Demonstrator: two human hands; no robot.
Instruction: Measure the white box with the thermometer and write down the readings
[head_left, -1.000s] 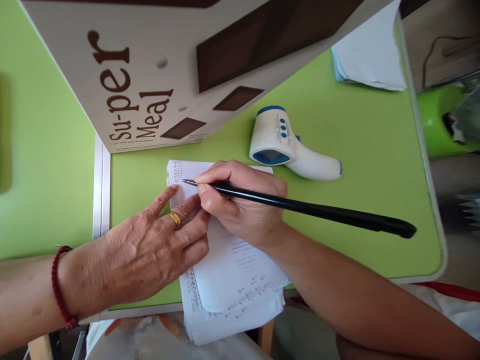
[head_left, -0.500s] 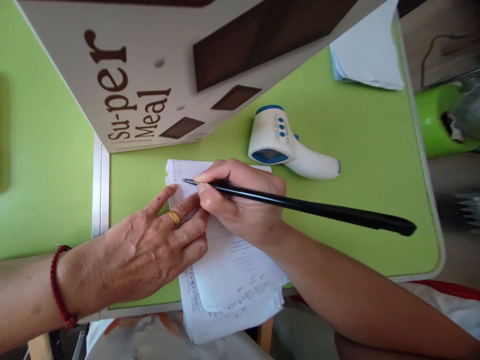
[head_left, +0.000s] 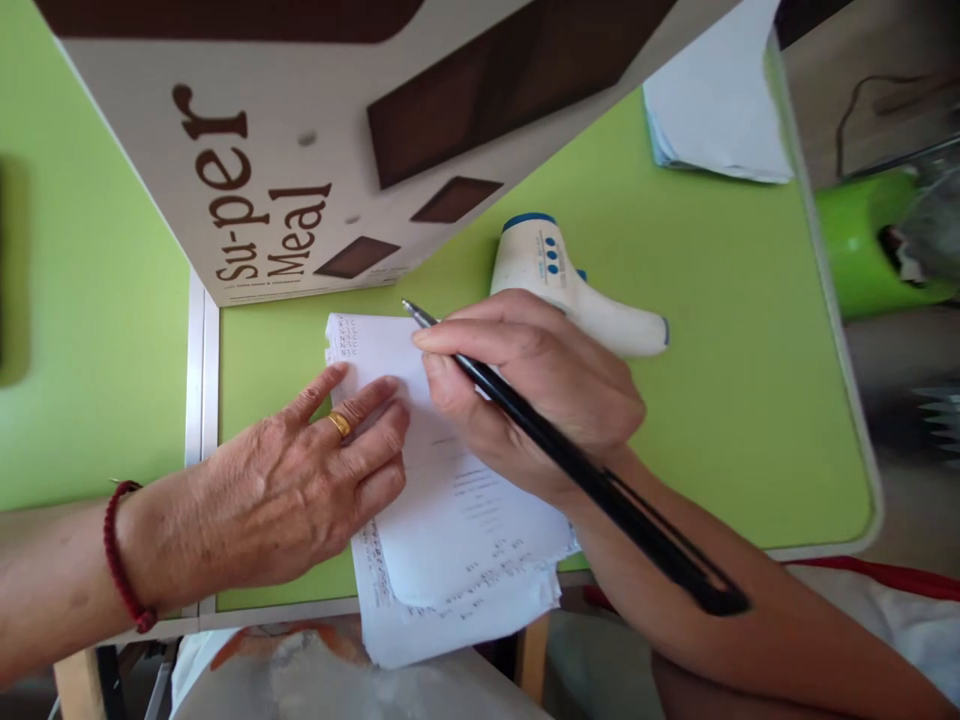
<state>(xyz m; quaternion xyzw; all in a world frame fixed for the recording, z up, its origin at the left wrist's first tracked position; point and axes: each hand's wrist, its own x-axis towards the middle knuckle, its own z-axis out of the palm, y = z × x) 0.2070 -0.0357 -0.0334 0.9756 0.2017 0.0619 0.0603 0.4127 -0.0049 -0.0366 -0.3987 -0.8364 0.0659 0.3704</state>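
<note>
Receipts [head_left: 457, 520] are lying pinned under the flat, open left hand [head_left: 300, 500]; the right hand [head_left: 540, 390], gripping the pen [head_left: 570, 460], is swinging its tip off the paper.

At the centre of the frame the left hand [head_left: 300, 500], with a gold ring and a red bracelet at the wrist, lies flat on a stack of printed paper slips [head_left: 450, 520] on the green counter [head_left: 712, 400]. The right hand [head_left: 540, 390] grips a black pen [head_left: 570, 460], its tip raised over the slips' upper edge. Just behind lies a white thermometer gun [head_left: 570, 290]; a "Su-per Meal" box [head_left: 300, 150] fills the upper left.
</note>
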